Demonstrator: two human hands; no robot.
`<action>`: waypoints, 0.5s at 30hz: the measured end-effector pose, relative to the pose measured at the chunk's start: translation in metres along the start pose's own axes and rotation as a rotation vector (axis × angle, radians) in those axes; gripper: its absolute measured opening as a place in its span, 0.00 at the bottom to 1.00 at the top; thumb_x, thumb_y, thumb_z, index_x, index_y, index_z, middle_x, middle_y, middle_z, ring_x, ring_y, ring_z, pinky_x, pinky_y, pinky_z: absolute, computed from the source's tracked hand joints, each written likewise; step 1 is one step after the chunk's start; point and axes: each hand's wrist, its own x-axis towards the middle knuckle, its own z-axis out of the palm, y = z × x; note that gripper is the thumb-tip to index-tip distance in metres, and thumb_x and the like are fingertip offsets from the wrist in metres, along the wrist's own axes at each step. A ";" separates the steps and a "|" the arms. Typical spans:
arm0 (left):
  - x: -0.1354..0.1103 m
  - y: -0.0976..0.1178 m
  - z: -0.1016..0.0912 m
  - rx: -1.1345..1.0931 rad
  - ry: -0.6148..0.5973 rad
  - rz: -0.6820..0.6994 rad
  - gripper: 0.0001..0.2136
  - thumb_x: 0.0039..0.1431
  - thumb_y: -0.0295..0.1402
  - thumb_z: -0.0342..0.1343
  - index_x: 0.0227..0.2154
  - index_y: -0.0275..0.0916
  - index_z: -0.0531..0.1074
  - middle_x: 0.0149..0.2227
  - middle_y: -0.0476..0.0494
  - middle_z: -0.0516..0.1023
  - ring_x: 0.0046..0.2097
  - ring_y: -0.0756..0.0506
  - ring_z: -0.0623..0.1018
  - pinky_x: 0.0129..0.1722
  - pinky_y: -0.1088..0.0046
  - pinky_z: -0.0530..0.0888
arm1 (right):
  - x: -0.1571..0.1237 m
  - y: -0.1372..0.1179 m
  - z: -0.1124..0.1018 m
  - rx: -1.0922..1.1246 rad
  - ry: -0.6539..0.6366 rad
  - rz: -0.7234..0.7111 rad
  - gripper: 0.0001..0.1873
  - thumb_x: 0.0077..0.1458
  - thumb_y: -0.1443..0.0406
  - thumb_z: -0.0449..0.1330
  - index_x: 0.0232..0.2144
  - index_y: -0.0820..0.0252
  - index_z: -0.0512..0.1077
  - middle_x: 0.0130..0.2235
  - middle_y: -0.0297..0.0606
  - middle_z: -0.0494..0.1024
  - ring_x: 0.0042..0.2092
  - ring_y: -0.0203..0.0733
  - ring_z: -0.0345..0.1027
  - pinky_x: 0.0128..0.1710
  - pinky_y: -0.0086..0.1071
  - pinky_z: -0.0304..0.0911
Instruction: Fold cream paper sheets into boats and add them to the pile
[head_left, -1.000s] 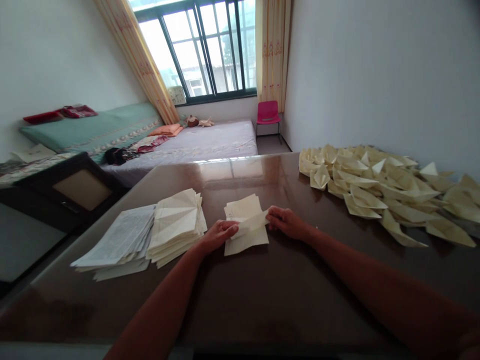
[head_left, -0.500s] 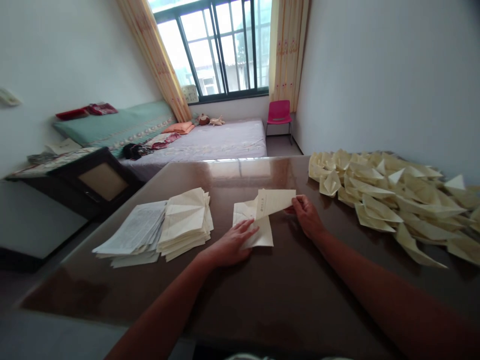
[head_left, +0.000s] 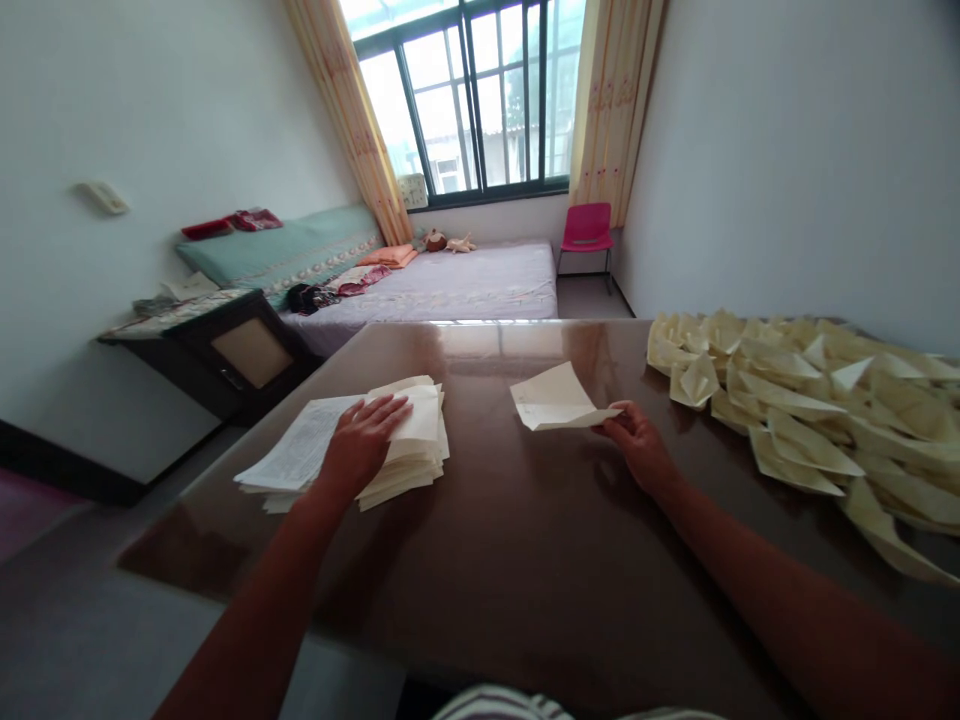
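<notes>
My left hand [head_left: 366, 435] lies with its fingers stretched out on top of a stack of cream paper sheets [head_left: 420, 425], covering part of it. White printed sheets [head_left: 289, 445] lie against that stack on its left, partly under my wrist. At the middle of the table, a creased cream sheet of paper [head_left: 559, 395] is pinched at its right corner by my right hand [head_left: 634, 440]. Its near edge is bent up, and small print shows at its left side. Right of my right hand lie many folded paper pieces [head_left: 802, 410], heaped together.
The shiny brown table [head_left: 480, 560] reaches toward a bed [head_left: 495, 275] by the window. A pink chair [head_left: 587, 230] stands beyond the table's far right. At left is a dark cabinet [head_left: 251, 350]. A white wall [head_left: 787, 170] runs along the right side.
My left hand has left the middle sheets and moved left onto the cream stack. My right hand still holds paper, now lower and turned. The whole view has shifted slightly.
</notes>
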 end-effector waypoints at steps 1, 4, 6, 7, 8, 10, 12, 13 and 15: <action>-0.007 -0.015 0.005 -0.046 -0.079 -0.011 0.22 0.59 0.30 0.43 0.56 0.44 0.66 0.60 0.41 0.67 0.62 0.37 0.63 0.62 0.48 0.52 | -0.002 -0.002 0.000 -0.047 -0.051 0.003 0.18 0.49 0.53 0.61 0.35 0.54 0.61 0.31 0.33 0.75 0.37 0.44 0.73 0.42 0.40 0.70; -0.025 -0.041 0.013 -0.114 -0.174 0.015 0.24 0.51 0.42 0.57 0.52 0.46 0.70 0.58 0.38 0.69 0.59 0.34 0.67 0.58 0.48 0.60 | -0.007 -0.004 0.002 -0.161 -0.171 -0.029 0.17 0.51 0.51 0.58 0.34 0.54 0.60 0.31 0.34 0.76 0.38 0.44 0.74 0.41 0.39 0.70; -0.028 -0.035 0.011 -0.173 -0.161 0.035 0.30 0.44 0.47 0.62 0.53 0.50 0.69 0.60 0.40 0.66 0.61 0.33 0.64 0.59 0.50 0.61 | -0.009 -0.004 0.003 -0.225 -0.212 -0.057 0.15 0.54 0.52 0.56 0.35 0.54 0.60 0.32 0.34 0.76 0.38 0.43 0.74 0.40 0.37 0.69; -0.027 -0.024 0.010 -0.215 -0.150 0.044 0.30 0.47 0.47 0.61 0.55 0.51 0.67 0.62 0.43 0.64 0.62 0.35 0.62 0.60 0.52 0.60 | -0.010 -0.003 0.004 -0.263 -0.219 -0.070 0.15 0.55 0.52 0.56 0.36 0.55 0.60 0.33 0.35 0.76 0.37 0.43 0.74 0.39 0.36 0.69; -0.024 -0.009 0.010 -0.279 -0.149 0.043 0.29 0.51 0.46 0.59 0.57 0.51 0.65 0.62 0.45 0.63 0.62 0.37 0.63 0.61 0.56 0.60 | -0.011 -0.003 0.005 -0.304 -0.219 -0.082 0.14 0.55 0.53 0.55 0.36 0.55 0.60 0.33 0.35 0.77 0.37 0.42 0.74 0.38 0.35 0.69; -0.012 0.029 0.018 -0.436 -0.233 0.056 0.29 0.54 0.45 0.57 0.60 0.50 0.61 0.61 0.47 0.64 0.60 0.39 0.66 0.60 0.63 0.63 | -0.012 -0.003 0.008 -0.375 -0.219 -0.095 0.13 0.56 0.54 0.55 0.36 0.55 0.60 0.33 0.35 0.77 0.36 0.42 0.74 0.36 0.34 0.68; 0.006 0.068 0.037 -0.541 -0.297 0.090 0.35 0.52 0.43 0.60 0.62 0.44 0.56 0.62 0.43 0.63 0.61 0.38 0.64 0.61 0.62 0.63 | -0.013 -0.006 0.013 -0.421 -0.236 -0.096 0.12 0.57 0.55 0.54 0.36 0.55 0.60 0.32 0.35 0.78 0.36 0.42 0.74 0.36 0.34 0.67; 0.016 0.084 0.050 -0.572 -0.300 0.108 0.37 0.50 0.41 0.62 0.62 0.42 0.56 0.62 0.41 0.62 0.62 0.38 0.63 0.62 0.61 0.61 | -0.014 -0.009 0.015 -0.440 -0.253 -0.093 0.11 0.57 0.55 0.54 0.36 0.55 0.60 0.33 0.35 0.78 0.36 0.42 0.74 0.36 0.34 0.67; 0.037 0.106 0.075 -0.624 -0.262 0.116 0.38 0.46 0.37 0.65 0.61 0.39 0.59 0.61 0.38 0.63 0.62 0.38 0.62 0.62 0.60 0.61 | -0.016 -0.017 0.019 -0.480 -0.286 -0.091 0.09 0.58 0.57 0.53 0.36 0.55 0.61 0.32 0.36 0.79 0.36 0.42 0.73 0.36 0.33 0.66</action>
